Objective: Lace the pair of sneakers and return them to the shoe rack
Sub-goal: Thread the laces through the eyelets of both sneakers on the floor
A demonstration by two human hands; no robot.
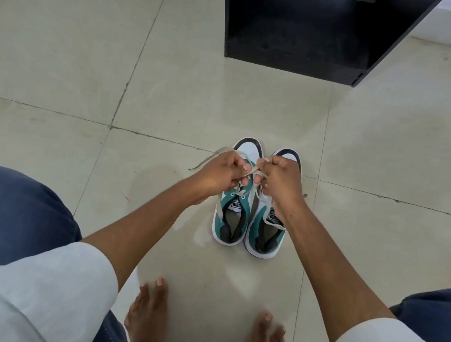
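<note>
Two white, teal and grey sneakers stand side by side on the tiled floor, toes pointing away from me. Over the left sneaker (232,215), my left hand (220,174) pinches one end of its pale lace (257,171). My right hand (282,179) grips the other end of that lace and hovers above the right sneaker (266,238). The two lace ends cross between my hands, and a loose tail trails off to the left on the floor. My hands hide the front halves of both shoes.
A black open shoe rack (300,37) stands on the floor beyond the sneakers, at the upper right. My bare feet (147,309) rest on the tiles near the bottom, with my knees in blue trousers on either side.
</note>
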